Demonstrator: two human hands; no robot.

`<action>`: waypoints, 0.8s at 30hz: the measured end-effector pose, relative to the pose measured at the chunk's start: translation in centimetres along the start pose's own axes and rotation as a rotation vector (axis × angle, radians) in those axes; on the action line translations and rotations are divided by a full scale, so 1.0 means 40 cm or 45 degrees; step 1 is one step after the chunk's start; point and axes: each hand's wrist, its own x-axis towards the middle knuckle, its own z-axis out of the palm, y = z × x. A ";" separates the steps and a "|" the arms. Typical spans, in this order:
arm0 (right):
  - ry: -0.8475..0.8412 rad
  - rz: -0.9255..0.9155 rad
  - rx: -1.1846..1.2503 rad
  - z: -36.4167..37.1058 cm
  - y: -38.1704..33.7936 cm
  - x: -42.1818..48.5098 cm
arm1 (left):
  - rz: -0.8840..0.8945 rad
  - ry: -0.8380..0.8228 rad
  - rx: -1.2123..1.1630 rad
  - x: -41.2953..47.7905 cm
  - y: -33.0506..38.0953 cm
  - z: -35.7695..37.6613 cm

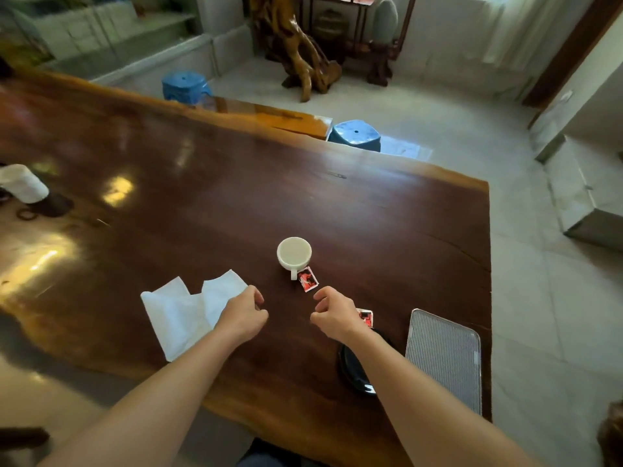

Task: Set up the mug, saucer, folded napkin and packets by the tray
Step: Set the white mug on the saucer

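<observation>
The person is hovering both hands low over the dark wooden surface (387, 230), and the job is looking barely begun: nothing is sitting arranged by the tray (445, 362) yet. The left hand (244, 315) is hanging at the right edge of the napkin (178, 311), its fingers (257, 295) loosely curled and, as far as can be told, gripping nothing. The right hand (335, 315) is floating between the two packets, its fingers likewise half curled and empty. The napkin is lying spread and rumpled, not folded, well to the left. The mug (294, 253) is standing upright farther out, handle pointing toward the person, with one red packet (307, 279) touching or just beside that handle. The other red packet (366, 317) is peeking out behind the right hand. The black saucer (354, 372) is sitting just left of the tray, partly hidden under the right forearm. The hands seem to be choosing a first item. The next move is probably calling for a pinch on the napkin's edge to start folding, or a reach for the mug, lifting it clear of that packet and onto the saucer.
</observation>
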 end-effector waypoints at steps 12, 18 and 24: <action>0.019 0.043 -0.170 -0.019 -0.036 0.180 | 0.052 -0.049 0.071 0.213 0.000 -0.030; -0.018 0.124 -0.175 -0.016 -0.021 0.280 | -0.001 -0.108 0.043 0.325 -0.007 -0.003; -0.063 0.236 -0.162 0.015 -0.002 0.400 | -0.040 -0.183 0.006 0.423 -0.025 0.033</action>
